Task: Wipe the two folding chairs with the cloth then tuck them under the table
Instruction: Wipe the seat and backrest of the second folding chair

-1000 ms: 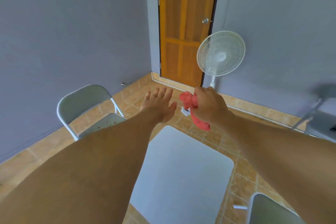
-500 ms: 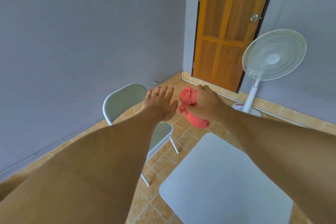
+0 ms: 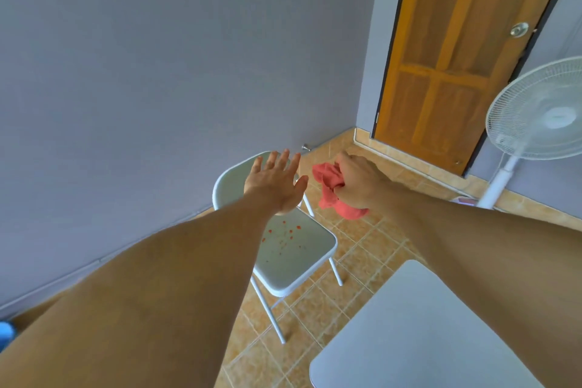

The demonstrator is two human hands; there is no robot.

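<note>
A grey folding chair (image 3: 296, 257) with white legs stands by the left wall, its seat speckled with small red spots. My left hand (image 3: 277, 183) hovers open over the chair's backrest, fingers spread. My right hand (image 3: 357, 181) is shut on a bunched red cloth (image 3: 329, 189), held above the floor just right of the backrest. The white table (image 3: 419, 334) shows at the lower right, partly under my right forearm. Only this one chair is in view.
A white standing fan (image 3: 541, 113) stands at the right by the orange wooden door (image 3: 456, 50). Grey walls close the left and back. The floor is orange tile (image 3: 356, 230). A blue object (image 3: 4, 334) peeks in at the left edge.
The view has swung left, bringing the chair under my hands. Both hands have stayed extended, the right still gripping the cloth, the left still open. The far chairs on the right have left the frame.
</note>
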